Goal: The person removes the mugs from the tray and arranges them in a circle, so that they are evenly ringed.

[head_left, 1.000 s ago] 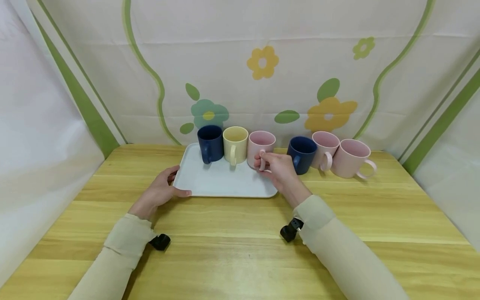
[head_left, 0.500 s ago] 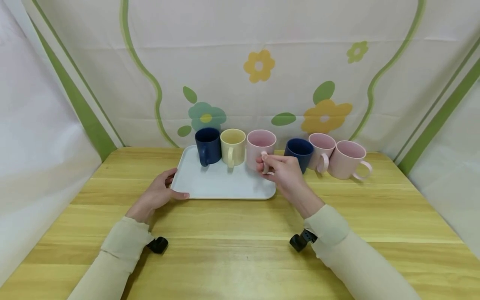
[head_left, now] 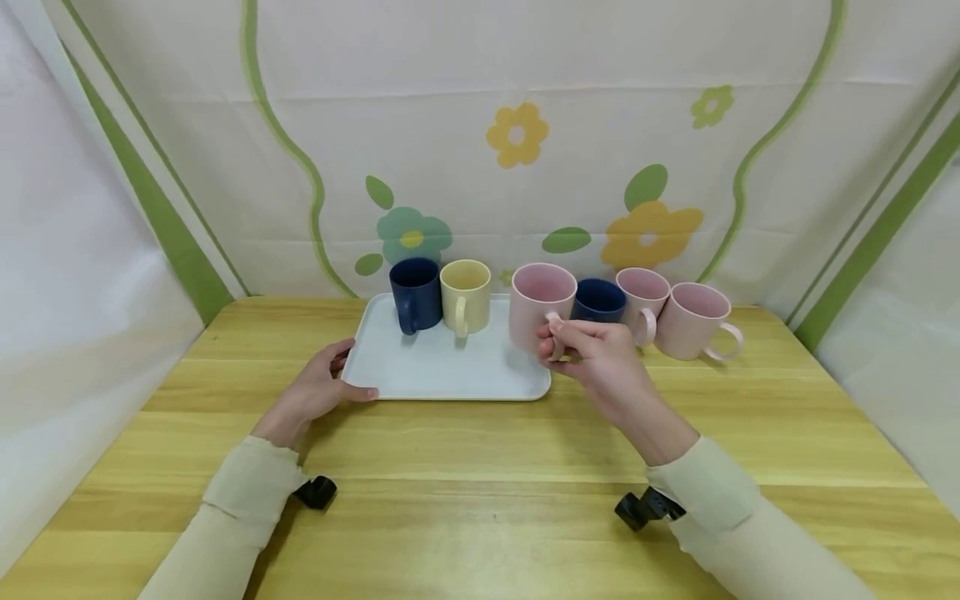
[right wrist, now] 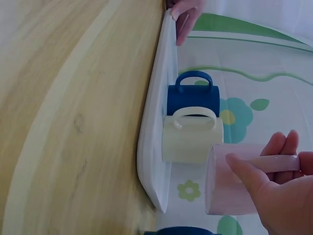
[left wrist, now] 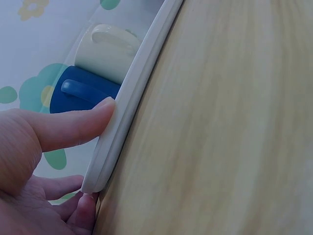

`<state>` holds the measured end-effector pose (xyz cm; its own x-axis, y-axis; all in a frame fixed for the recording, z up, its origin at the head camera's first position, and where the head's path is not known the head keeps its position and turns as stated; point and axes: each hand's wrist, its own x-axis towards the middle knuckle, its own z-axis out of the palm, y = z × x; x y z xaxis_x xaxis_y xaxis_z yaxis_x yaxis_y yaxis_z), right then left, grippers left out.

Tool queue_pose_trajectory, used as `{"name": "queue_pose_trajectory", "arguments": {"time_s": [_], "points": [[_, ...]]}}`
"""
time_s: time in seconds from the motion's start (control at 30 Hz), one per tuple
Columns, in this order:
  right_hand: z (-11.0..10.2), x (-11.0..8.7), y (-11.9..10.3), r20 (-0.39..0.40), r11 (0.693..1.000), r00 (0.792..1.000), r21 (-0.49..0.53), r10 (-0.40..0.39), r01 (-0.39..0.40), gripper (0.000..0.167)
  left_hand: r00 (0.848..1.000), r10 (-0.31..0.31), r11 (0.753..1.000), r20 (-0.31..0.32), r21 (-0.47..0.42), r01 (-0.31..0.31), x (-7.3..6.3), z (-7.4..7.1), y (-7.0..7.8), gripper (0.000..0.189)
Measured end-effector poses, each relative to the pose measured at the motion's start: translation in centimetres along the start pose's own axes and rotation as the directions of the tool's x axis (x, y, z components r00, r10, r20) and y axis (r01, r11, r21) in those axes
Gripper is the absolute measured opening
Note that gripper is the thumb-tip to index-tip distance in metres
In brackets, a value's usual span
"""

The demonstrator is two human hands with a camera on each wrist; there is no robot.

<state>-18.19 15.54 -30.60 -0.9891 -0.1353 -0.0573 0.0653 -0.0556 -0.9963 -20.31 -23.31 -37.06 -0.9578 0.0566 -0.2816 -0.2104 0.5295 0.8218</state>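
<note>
My right hand (head_left: 603, 367) pinches the handle of a pink mug (head_left: 527, 321) between thumb and fingers. The mug is upright, and the right wrist view shows a gap between its base and the white tray (right wrist: 156, 122). It overlaps the tray's right end in the head view. My left hand (head_left: 309, 390) grips the tray's near left corner, thumb on the front rim and fingers round the left side. On the tray stand a navy mug (head_left: 426, 307) and a pale yellow mug (head_left: 477, 307), side by side along the back, handles facing me.
Right of the tray, another navy mug (head_left: 598, 298) stands partly hidden behind the right hand and held mug. Beside it are two more pink mugs, one (head_left: 634, 302) farther back and one (head_left: 684, 330) at the row's end. A flowered curtain (head_left: 315, 100) closes off the wooden table's back.
The right hand has lifted the pink mug from its place beside the yellow mug and brought it right and nearer. The left hand keeps its grip on the tray.
</note>
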Motion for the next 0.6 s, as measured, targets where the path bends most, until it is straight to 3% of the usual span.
{"name": "queue_pose_trajectory", "arguments": {"time_s": [0.3, 0.6], "points": [[-2.7, -2.3, -0.5, 0.026, 0.997, 0.997, 0.040, -0.067, 0.065, 0.021, 1.000, -0.001, 1.000, 0.000, -0.003, 0.001, 0.0, 0.1, 0.1, 0.114], [-5.5, -4.3, -1.0, 0.056, 0.990, 0.991, 0.087, -0.118, 0.113, 0.019, 1.000, 0.004, 1.000, -0.003, 0.006, -0.004, -0.2, 0.1, 0.2, 0.114]]}}
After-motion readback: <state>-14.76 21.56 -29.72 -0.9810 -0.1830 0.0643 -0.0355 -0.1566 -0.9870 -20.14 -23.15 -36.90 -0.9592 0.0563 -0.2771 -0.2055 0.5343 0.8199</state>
